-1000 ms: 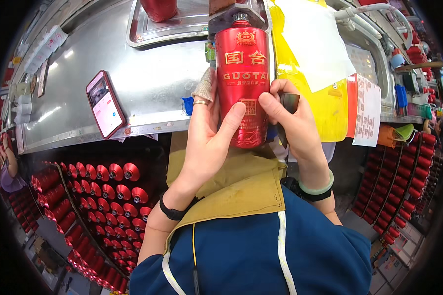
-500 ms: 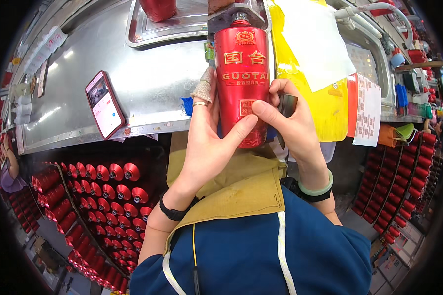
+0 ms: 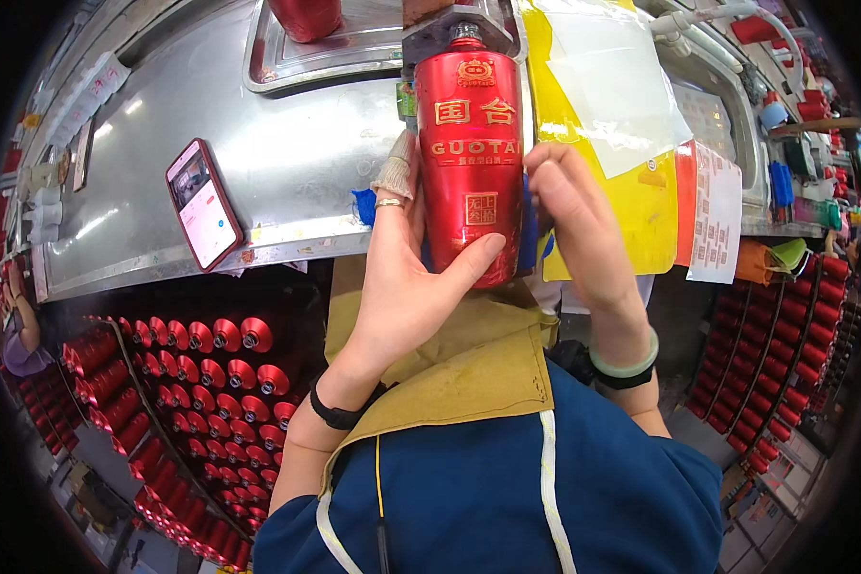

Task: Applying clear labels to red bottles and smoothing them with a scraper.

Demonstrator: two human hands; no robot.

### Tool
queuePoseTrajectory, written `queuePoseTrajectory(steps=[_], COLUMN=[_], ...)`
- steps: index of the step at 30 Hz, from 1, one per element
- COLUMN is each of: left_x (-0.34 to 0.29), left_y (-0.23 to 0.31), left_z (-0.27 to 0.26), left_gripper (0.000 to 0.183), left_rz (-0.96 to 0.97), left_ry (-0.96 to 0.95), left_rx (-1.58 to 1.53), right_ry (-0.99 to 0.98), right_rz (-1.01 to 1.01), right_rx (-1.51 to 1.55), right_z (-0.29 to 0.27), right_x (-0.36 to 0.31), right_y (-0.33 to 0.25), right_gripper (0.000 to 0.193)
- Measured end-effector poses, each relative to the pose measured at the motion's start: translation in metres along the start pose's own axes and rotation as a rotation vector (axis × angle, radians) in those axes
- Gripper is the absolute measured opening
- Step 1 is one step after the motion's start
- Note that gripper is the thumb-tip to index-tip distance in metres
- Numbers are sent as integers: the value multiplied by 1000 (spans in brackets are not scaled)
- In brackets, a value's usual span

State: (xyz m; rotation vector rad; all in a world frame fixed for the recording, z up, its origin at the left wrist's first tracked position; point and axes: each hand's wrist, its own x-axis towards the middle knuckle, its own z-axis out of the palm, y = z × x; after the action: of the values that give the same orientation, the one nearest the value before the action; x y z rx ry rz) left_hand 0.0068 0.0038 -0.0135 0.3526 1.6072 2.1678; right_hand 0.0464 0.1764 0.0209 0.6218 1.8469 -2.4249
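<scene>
A tall red bottle [image 3: 469, 196] with gold lettering and a small square gold seal lies neck-away in front of me. Its neck reaches a metal holder [image 3: 450, 27] at the far end. My left hand [image 3: 407, 258] grips the lower left side, thumb over the front near the base; one finger wears a pale fabric finger cover [image 3: 393, 177] and another a ring. At the bottle's right edge is my right hand [image 3: 584, 220], turned on its side with fingers curled and thumb raised. What lies in its palm is hidden.
A phone [image 3: 204, 204] lies on the metal table [image 3: 287, 182] to the left. Beyond sits a metal tray [image 3: 258, 72] with another red item. Yellow sheeting [image 3: 655, 225] and white sheets [image 3: 607, 105] are at the right. Racks of red bottles [image 3: 225, 373] stand below on both sides.
My right thumb has lifted off the seal, and the hand has turned on its side beside the bottle. The dark flat piece it held is no longer clearly visible. My left hand stays put.
</scene>
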Motion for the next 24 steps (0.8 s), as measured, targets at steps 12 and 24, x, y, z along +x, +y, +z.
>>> queuePoseTrajectory(steps=[12, 24], left_x=[-1, 5], left_y=[4, 5], left_z=[2, 13], left_gripper=[98, 95], left_rz=[-37, -8], left_ry=[8, 56], left_rx=[20, 206], right_ry=[-35, 153], right_rz=[-1006, -752], right_rx=[-1220, -644], right_z=[3, -19], right_x=[19, -1], right_y=[-51, -23], right_gripper=[31, 31])
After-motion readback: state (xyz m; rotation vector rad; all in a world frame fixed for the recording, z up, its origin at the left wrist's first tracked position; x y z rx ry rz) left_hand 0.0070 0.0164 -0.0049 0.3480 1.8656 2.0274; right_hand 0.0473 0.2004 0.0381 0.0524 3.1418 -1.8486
